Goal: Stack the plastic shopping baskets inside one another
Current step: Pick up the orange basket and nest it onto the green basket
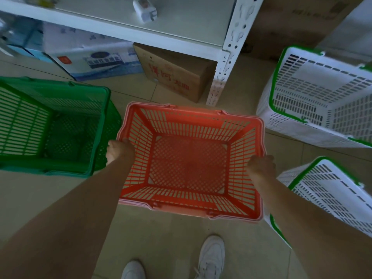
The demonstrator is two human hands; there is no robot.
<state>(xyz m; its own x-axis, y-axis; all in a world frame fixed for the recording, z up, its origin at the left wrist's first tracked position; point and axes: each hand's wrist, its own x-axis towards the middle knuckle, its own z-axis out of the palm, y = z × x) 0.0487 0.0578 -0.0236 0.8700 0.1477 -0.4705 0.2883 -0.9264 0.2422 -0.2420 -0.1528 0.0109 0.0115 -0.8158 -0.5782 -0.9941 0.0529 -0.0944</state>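
Head view: your left hand (118, 151) and right hand (261, 168) clamp the red basket (189, 158) rims; keep it level toward the green basket (50, 125) beside your left grip.

Probably a shop stockroom: white slotted-metal shelving (223, 75), printed brown cardboard cartons (173, 77) beneath on beige tiled floor (161, 238), slatted plastic shopping baskets (322, 101) around.

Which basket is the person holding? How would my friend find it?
Start at the white metal shelf, then look down at the floor in front of it. Between the green basket and two white baskets sits the red basket. It is the only red one, with a hand on each side.
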